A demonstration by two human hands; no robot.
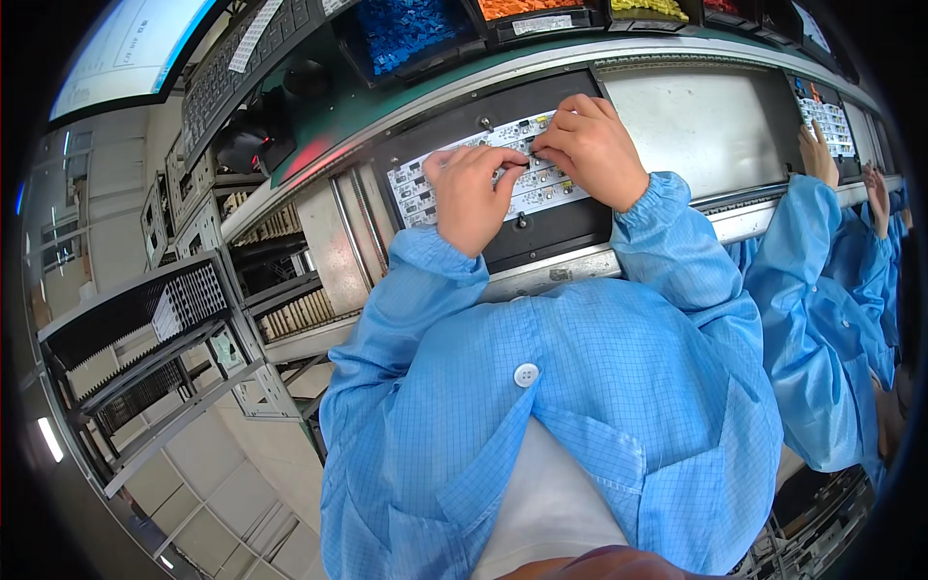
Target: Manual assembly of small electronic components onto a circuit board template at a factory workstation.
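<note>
The left hand (471, 193) and right hand (592, 145) arch palm-down over the white circuit-board panel (543, 200), thumbs and fingertips close together near its middle; whether either clamps a part cannot be told. The panel lies in a flat matt-black carrier (570, 229) behind a scuffed metal rail (551, 275), partly covered by the hands, with small blue pieces (401, 39) heaped in a bin beyond.
</note>
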